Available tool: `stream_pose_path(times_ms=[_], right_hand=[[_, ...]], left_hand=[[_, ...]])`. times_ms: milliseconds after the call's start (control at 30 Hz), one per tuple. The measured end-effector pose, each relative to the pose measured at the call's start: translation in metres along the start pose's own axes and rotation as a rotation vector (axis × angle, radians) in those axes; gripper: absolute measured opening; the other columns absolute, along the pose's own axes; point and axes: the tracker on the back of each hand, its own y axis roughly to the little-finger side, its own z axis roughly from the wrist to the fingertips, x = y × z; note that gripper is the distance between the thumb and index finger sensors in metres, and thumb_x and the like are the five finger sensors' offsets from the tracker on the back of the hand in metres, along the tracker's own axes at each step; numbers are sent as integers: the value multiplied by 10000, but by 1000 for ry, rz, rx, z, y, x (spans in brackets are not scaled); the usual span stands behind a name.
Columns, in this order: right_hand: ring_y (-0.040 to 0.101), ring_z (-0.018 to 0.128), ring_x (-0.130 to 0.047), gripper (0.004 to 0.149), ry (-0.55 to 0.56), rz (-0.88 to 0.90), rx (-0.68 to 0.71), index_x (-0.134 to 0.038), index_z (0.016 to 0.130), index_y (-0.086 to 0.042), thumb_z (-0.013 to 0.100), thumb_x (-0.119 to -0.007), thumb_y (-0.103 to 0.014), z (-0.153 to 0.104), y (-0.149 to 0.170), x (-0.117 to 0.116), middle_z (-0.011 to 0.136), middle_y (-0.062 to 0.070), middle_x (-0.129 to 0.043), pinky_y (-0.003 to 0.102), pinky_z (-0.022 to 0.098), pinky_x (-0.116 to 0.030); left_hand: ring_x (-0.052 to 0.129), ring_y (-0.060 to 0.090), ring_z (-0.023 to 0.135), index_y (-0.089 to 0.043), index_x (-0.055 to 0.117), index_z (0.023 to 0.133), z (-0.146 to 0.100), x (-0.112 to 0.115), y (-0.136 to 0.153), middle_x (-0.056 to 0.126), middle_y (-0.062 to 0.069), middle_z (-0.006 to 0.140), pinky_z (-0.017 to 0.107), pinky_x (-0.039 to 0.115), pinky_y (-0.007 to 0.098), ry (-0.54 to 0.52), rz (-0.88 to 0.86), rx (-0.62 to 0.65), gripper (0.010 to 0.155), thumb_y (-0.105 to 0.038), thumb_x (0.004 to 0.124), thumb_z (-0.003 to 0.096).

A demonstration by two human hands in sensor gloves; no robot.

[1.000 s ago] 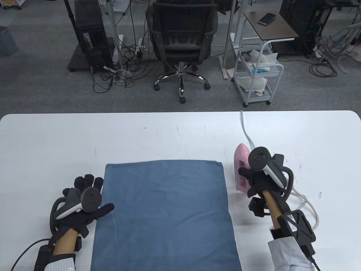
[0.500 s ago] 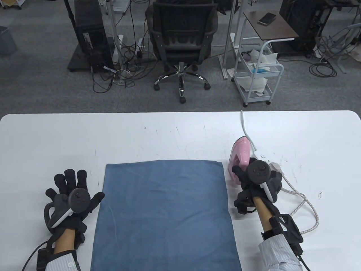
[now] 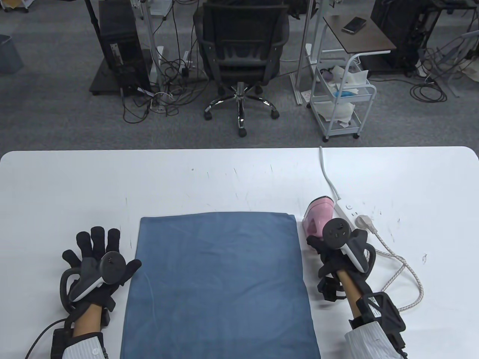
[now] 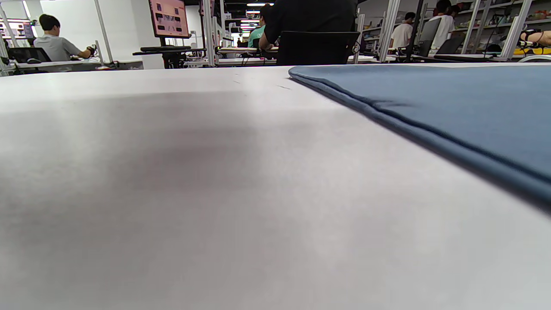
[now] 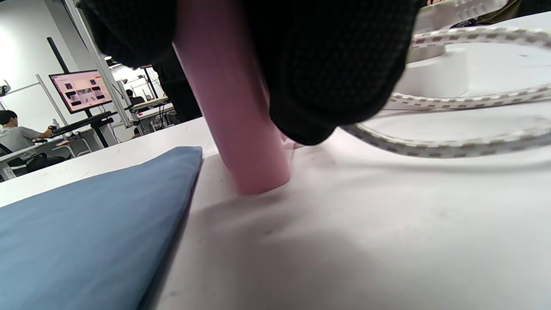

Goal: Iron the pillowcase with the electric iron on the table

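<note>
A blue pillowcase [image 3: 220, 280] lies flat on the white table [image 3: 239, 175], reaching the near edge. It also shows in the left wrist view [image 4: 452, 103] and the right wrist view [image 5: 86, 224]. My right hand [image 3: 329, 243] grips the pink iron [image 3: 318, 217], which stands on the table just right of the pillowcase's far right corner. The iron's pink body [image 5: 241, 112] fills the right wrist view under my gloved fingers [image 5: 327, 64]. My left hand [image 3: 101, 258] rests flat on the table with fingers spread, just left of the pillowcase's left edge.
A white power strip [image 3: 348, 209] with a plug [image 3: 365, 222] lies right of the iron. A braided cord [image 3: 408, 273] loops across the table on the right. An office chair [image 3: 241, 48] and a cart [image 3: 340, 97] stand beyond the far edge.
My right hand has drawn the iron nearer and slightly left, tipping it more upright, uncovering the power strip. My left hand has slid left off the pillowcase edge and spread its fingers.
</note>
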Motion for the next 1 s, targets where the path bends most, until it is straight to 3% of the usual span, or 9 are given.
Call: stream_pose_path(times_ms=[133, 267, 367, 433, 533, 633, 767, 1000], right_hand=[[357, 605, -985, 753, -141, -73, -20, -535, 1026, 94, 531, -694, -450, -2, -2, 10, 904, 247, -830, 337, 371, -894], [353, 645, -962, 680, -282, -237, -23, -506, 1043, 89, 564, -673, -364, -2, -1, 23, 929, 242, -809, 347, 408, -879], [344, 662, -956, 610, -219, -295, -16, -528, 1036, 52, 565, -675, -307, 1, 5, 37, 921, 215, -817, 356, 429, -874], [347, 673, -953, 546, -102, -300, -14, -564, 1019, 4, 557, -684, -262, 4, 13, 50, 914, 182, -831, 375, 449, -869], [403, 812, -850, 533, 8, -266, 84, -541, 1035, -74, 549, -689, -237, 15, 28, 64, 981, 159, -776, 474, 560, -803], [480, 935, -673, 561, 16, -199, 113, -509, 1056, -118, 541, -700, -237, 32, 43, 65, 1043, 139, -718, 579, 652, -670], [507, 975, -591, 593, 43, -179, 120, -478, 1067, -140, 531, -711, -239, 54, 55, 55, 1084, 105, -679, 631, 672, -594], [546, 1013, -469, 672, -113, -235, 55, -353, 1104, -153, 536, -701, -247, 95, 63, 31, 1173, 84, -531, 667, 693, -513]], left_hand=[[-277, 544, 863, -176, -172, 1063, 0, 3, -1, -294, 232, 1038, 578, 37, 834, 18, 22, 2, 962, -719, 373, 484], [-280, 536, 863, -170, -175, 1060, 1, 5, -1, -295, 233, 1034, 590, 16, 809, 30, 48, 5, 966, -716, 376, 484], [-278, 530, 867, -167, -172, 1060, 1, 6, -1, -291, 233, 1036, 604, 2, 784, 23, 66, 12, 965, -711, 378, 484], [-277, 530, 869, -166, -173, 1060, 0, 5, -2, -291, 233, 1037, 607, 1, 779, 26, 75, 13, 965, -710, 378, 485], [-274, 530, 872, -166, -170, 1063, 1, 7, -1, -288, 232, 1040, 610, -1, 776, 41, 86, 7, 959, -704, 378, 490], [-268, 529, 879, -167, -166, 1064, 1, 9, 0, -282, 229, 1043, 613, 3, 774, 55, 102, -1, 954, -702, 378, 490], [-266, 529, 880, -165, -167, 1062, 0, 11, 1, -284, 231, 1042, 615, 2, 772, 72, 123, -8, 953, -698, 378, 493], [-268, 529, 880, -161, -177, 1058, -2, 10, 1, -290, 234, 1037, 617, 1, 770, 91, 138, -29, 955, -693, 387, 501]])
